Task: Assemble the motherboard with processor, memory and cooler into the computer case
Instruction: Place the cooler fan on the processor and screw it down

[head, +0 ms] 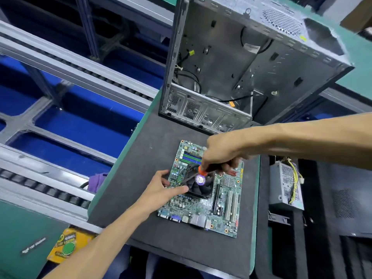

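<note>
A green motherboard (225, 200) lies flat on a dark foam mat (145, 158). A black fan cooler (201, 189) with a purple round label sits on the board near its middle. My left hand (161, 189) grips the cooler's left side, thumb on its near edge. My right hand (223, 152) holds a screwdriver (203, 169) with an orange and black handle, pointed down over the cooler's far side; its tip is hidden. Blue and white memory slots (189, 156) lie at the board's far end. The open metal computer case (241, 63) stands just behind the mat.
A grey power supply (285, 186) with yellow wires rests to the right of the mat. A roller conveyor (70, 63) with blue trays runs along the left. A yellow packet (66, 246) lies at the near left, a purple cloth (96, 181) by the mat's left edge.
</note>
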The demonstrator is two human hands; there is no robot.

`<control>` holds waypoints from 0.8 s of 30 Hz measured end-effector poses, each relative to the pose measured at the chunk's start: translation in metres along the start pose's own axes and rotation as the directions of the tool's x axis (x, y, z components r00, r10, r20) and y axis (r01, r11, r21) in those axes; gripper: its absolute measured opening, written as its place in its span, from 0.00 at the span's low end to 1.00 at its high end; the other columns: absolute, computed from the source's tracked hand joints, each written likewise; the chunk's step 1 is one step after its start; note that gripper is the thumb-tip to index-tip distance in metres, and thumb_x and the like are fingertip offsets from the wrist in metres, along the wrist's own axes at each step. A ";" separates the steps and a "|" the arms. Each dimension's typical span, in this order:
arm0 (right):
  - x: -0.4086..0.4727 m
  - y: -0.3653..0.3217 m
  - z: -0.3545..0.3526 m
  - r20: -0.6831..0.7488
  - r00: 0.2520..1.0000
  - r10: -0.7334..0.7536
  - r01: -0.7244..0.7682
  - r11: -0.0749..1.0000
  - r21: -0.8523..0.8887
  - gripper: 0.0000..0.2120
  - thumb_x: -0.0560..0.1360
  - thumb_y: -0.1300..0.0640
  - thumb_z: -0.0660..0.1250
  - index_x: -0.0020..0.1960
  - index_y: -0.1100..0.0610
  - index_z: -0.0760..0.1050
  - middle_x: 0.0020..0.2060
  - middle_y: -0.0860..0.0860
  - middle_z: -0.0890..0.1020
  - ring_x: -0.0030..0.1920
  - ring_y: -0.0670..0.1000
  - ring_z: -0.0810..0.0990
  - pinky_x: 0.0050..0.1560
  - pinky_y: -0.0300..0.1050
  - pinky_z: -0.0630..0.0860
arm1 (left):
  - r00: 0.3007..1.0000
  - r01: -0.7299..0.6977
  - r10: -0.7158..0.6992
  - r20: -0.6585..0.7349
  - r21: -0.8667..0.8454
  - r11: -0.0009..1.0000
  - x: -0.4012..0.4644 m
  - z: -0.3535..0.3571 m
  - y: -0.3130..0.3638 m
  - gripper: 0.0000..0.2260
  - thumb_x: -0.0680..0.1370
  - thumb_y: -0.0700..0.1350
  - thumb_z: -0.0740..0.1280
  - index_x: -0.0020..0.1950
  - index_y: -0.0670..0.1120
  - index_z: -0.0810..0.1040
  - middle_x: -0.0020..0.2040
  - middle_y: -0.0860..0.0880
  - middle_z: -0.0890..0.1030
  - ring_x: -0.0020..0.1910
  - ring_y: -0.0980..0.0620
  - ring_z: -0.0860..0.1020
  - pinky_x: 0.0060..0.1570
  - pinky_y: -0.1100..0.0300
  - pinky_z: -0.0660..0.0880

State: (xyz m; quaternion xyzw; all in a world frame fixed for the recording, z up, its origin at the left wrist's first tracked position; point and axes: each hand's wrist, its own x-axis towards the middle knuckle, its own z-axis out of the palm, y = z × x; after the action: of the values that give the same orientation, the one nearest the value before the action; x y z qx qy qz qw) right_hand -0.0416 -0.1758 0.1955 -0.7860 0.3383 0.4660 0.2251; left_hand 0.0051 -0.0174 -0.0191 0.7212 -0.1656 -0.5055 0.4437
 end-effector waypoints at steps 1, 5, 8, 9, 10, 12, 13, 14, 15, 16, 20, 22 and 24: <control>0.004 0.003 -0.001 0.080 0.995 0.057 -0.066 0.990 0.122 0.14 0.81 0.56 0.63 0.37 0.58 0.73 0.20 0.50 0.71 0.16 0.46 0.64 0.18 0.31 0.55 | 1.000 -0.001 0.001 0.007 -0.006 1.000 0.000 0.000 0.000 0.49 0.56 0.69 0.76 0.73 0.56 0.63 0.55 0.54 0.72 0.50 0.60 0.76 0.42 0.65 0.69; 0.004 0.001 0.009 0.195 0.978 0.081 -0.132 0.954 0.270 0.11 0.81 0.58 0.61 0.40 0.56 0.71 0.21 0.48 0.68 0.17 0.43 0.62 0.16 0.31 0.52 | 1.000 -0.012 0.012 0.005 -0.012 1.000 0.001 0.001 -0.003 0.42 0.64 0.64 0.78 0.72 0.56 0.62 0.54 0.54 0.72 0.50 0.61 0.75 0.41 0.66 0.68; -0.002 -0.003 0.014 0.084 0.996 0.039 -0.048 0.992 0.116 0.13 0.79 0.59 0.65 0.35 0.57 0.73 0.21 0.49 0.71 0.18 0.46 0.64 0.19 0.31 0.58 | 1.000 -0.016 0.016 0.011 -0.004 1.000 0.000 0.001 -0.001 0.41 0.65 0.63 0.78 0.72 0.56 0.62 0.55 0.54 0.71 0.51 0.60 0.75 0.41 0.66 0.68; -0.007 -0.003 0.017 0.002 1.000 -0.004 0.004 1.000 -0.019 0.12 0.78 0.58 0.66 0.36 0.59 0.76 0.23 0.50 0.75 0.20 0.48 0.69 0.21 0.32 0.64 | 1.000 -0.017 0.017 0.015 -0.002 1.000 -0.001 0.001 0.000 0.40 0.66 0.62 0.78 0.71 0.56 0.62 0.55 0.54 0.71 0.51 0.60 0.75 0.41 0.66 0.68; -0.013 -0.001 0.021 -0.081 0.993 -0.088 0.069 0.975 -0.213 0.10 0.78 0.57 0.66 0.39 0.59 0.78 0.27 0.51 0.79 0.25 0.50 0.74 0.24 0.36 0.70 | 1.000 -0.016 0.016 0.018 -0.002 1.000 -0.001 0.001 0.001 0.39 0.66 0.62 0.78 0.70 0.56 0.63 0.55 0.53 0.71 0.51 0.60 0.75 0.41 0.66 0.68; -0.023 0.003 0.029 -0.151 0.928 -0.341 0.167 0.743 -0.648 0.10 0.79 0.54 0.63 0.43 0.58 0.76 0.32 0.52 0.78 0.32 0.56 0.76 0.33 0.43 0.73 | 1.000 -0.014 0.014 0.017 -0.001 1.000 -0.002 0.002 0.003 0.37 0.66 0.61 0.78 0.69 0.56 0.64 0.56 0.53 0.70 0.51 0.61 0.75 0.40 0.67 0.68; -0.028 0.004 0.034 -0.110 0.891 -0.440 0.187 0.578 -0.794 0.09 0.79 0.54 0.61 0.44 0.58 0.74 0.30 0.51 0.73 0.33 0.57 0.74 0.35 0.45 0.72 | 1.000 -0.013 0.013 0.015 0.004 1.000 -0.002 0.002 0.004 0.36 0.67 0.61 0.78 0.68 0.56 0.65 0.56 0.53 0.69 0.51 0.61 0.74 0.40 0.68 0.68; -0.031 0.004 0.037 -0.050 0.864 -0.501 0.214 0.455 -0.864 0.07 0.79 0.57 0.59 0.43 0.57 0.72 0.29 0.51 0.69 0.33 0.58 0.73 0.35 0.46 0.72 | 1.000 -0.012 0.012 0.013 0.015 1.000 -0.002 0.002 0.004 0.36 0.67 0.61 0.78 0.68 0.56 0.65 0.57 0.54 0.68 0.52 0.61 0.73 0.41 0.68 0.68; -0.032 0.004 0.038 -0.008 0.857 -0.515 0.232 0.401 -0.886 0.06 0.79 0.59 0.59 0.43 0.57 0.71 0.29 0.51 0.67 0.32 0.58 0.72 0.36 0.47 0.73 | 1.000 -0.013 0.012 0.012 0.026 1.000 -0.003 0.002 0.004 0.35 0.67 0.61 0.78 0.68 0.57 0.65 0.57 0.55 0.67 0.53 0.62 0.72 0.42 0.67 0.68; -0.030 0.004 0.039 -0.009 0.865 -0.501 0.234 0.420 -0.877 0.07 0.78 0.60 0.59 0.41 0.57 0.69 0.29 0.51 0.66 0.32 0.57 0.72 0.36 0.47 0.74 | 1.000 -0.015 0.014 0.010 0.032 0.999 -0.003 0.003 0.005 0.35 0.67 0.61 0.78 0.69 0.56 0.65 0.57 0.55 0.66 0.54 0.61 0.71 0.44 0.67 0.68; -0.019 0.000 0.040 -0.171 0.941 -0.291 0.143 0.803 -0.578 0.17 0.80 0.56 0.59 0.33 0.56 0.65 0.27 0.53 0.70 0.29 0.55 0.72 0.35 0.44 0.74 | 1.000 -0.019 0.019 0.009 0.005 1.000 -0.003 0.004 0.003 0.34 0.69 0.59 0.77 0.70 0.56 0.66 0.57 0.55 0.66 0.60 0.56 0.69 0.55 0.61 0.68; -0.011 -0.003 0.039 -0.170 0.980 -0.105 0.058 0.964 -0.259 0.17 0.79 0.57 0.60 0.32 0.57 0.69 0.23 0.52 0.74 0.24 0.54 0.74 0.27 0.40 0.73 | 1.000 -0.017 0.017 0.019 -0.008 1.000 -0.002 0.003 0.002 0.34 0.69 0.59 0.77 0.70 0.57 0.66 0.57 0.56 0.66 0.60 0.56 0.69 0.55 0.61 0.67; -0.004 -0.006 0.036 -0.028 0.997 0.073 -0.067 0.982 0.177 0.17 0.81 0.60 0.59 0.33 0.59 0.72 0.21 0.50 0.74 0.19 0.49 0.70 0.19 0.36 0.67 | 0.999 -0.019 0.020 0.031 -0.006 1.000 -0.002 0.002 0.001 0.34 0.69 0.59 0.77 0.70 0.57 0.66 0.57 0.57 0.66 0.60 0.57 0.69 0.53 0.61 0.67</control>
State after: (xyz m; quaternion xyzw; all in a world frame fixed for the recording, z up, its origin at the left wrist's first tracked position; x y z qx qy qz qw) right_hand -0.0593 -0.1471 0.1825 -0.7585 0.4095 0.4283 0.2714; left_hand 0.0025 -0.0175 -0.0177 0.7105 -0.1780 -0.5127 0.4481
